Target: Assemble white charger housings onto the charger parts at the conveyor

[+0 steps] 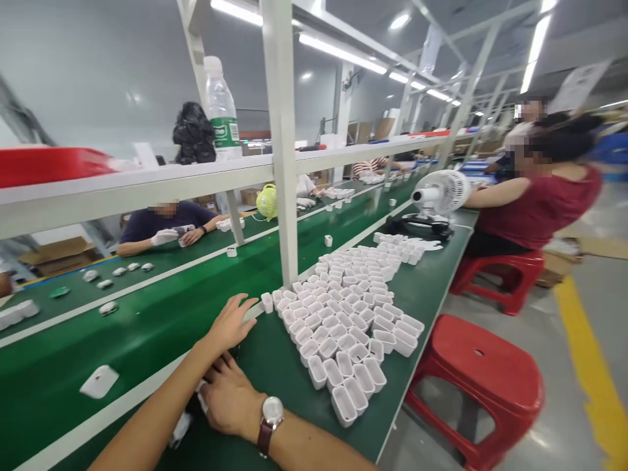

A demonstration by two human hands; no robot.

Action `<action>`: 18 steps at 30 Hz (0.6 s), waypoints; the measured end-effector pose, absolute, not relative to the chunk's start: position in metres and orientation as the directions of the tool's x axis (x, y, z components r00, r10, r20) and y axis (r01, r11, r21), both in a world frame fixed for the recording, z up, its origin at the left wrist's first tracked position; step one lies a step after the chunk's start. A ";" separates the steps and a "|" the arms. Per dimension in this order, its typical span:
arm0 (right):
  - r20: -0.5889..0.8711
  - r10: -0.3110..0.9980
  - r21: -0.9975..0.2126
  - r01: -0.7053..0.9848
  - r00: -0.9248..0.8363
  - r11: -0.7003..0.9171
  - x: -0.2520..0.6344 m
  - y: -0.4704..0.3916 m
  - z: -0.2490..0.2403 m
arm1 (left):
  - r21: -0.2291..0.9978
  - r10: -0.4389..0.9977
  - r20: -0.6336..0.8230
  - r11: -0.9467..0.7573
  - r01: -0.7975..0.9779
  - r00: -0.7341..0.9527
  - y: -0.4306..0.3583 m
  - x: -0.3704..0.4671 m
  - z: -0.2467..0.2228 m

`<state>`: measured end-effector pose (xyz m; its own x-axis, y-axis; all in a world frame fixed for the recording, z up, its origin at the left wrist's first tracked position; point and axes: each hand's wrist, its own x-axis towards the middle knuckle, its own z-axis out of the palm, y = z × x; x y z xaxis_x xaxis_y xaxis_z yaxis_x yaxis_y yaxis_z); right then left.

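Observation:
My left hand (pixel 233 324) reaches over the near edge of the green belt, fingers spread and nothing visible in them. Just beyond its fingertips stands a small white open-topped plastic case (pixel 266 302), at the corner of a large group of similar white cases (pixel 338 320). Below my left wrist is my right hand (pixel 230 396), with a watch on the wrist. Its fingers curl down around something whitish and dark that I cannot make out, partly hidden by my left forearm. Another white piece (pixel 181 428) lies beside it, half covered.
A green conveyor belt (pixel 161 320) runs alongside, carrying a white piece (pixel 99 381). A white post (pixel 284 196) rises by the cases. A fan (pixel 439 193) stands farther along the bench; red stools (pixel 485 360) are at right. Co-workers sit across (pixel 167 226) and at right (pixel 540 190).

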<state>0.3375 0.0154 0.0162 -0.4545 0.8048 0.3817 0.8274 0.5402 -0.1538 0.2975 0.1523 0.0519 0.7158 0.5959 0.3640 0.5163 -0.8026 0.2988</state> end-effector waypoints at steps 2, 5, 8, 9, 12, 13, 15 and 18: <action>0.422 0.785 -0.124 0.829 -0.454 0.546 0.338 0.020 0.010 | 0.315 0.595 0.353 -0.802 0.507 0.722 0.153 0.322 0.047; 0.472 0.733 -0.085 0.802 -0.490 0.591 0.337 0.026 0.004 | 0.346 0.602 0.341 -0.795 0.499 0.722 0.156 0.343 0.043; 0.483 0.711 -0.048 0.795 -0.511 0.604 0.337 0.031 0.002 | 0.379 0.599 0.348 -0.794 0.476 0.722 0.156 0.348 0.045; 0.477 0.717 -0.039 0.803 -0.508 0.595 0.338 0.032 0.002 | 0.390 0.597 0.355 -0.794 0.466 0.719 0.155 0.347 0.047; 0.443 0.758 -0.039 0.835 -0.478 0.549 0.340 0.031 0.007 | 0.427 0.611 0.391 -0.783 0.452 0.688 0.152 0.333 0.057; 0.428 0.771 -0.052 0.839 -0.471 0.541 0.342 0.030 0.010 | 0.440 0.624 0.405 -0.774 0.456 0.668 0.149 0.324 0.061; 0.394 0.792 -0.096 0.836 -0.467 0.540 0.344 0.026 0.016 | 0.461 0.661 0.433 -0.747 0.479 0.613 0.141 0.302 0.071; 0.357 0.836 -0.217 0.833 -0.417 0.509 0.346 0.021 0.022 | 0.562 0.732 0.482 -0.680 0.470 0.482 0.119 0.257 0.087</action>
<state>0.3459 0.0208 0.0220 -0.4175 0.8356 0.3571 0.8328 0.5090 -0.2174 0.2571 0.1187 0.0866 0.4820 0.7317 0.4820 0.4703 -0.6802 0.5622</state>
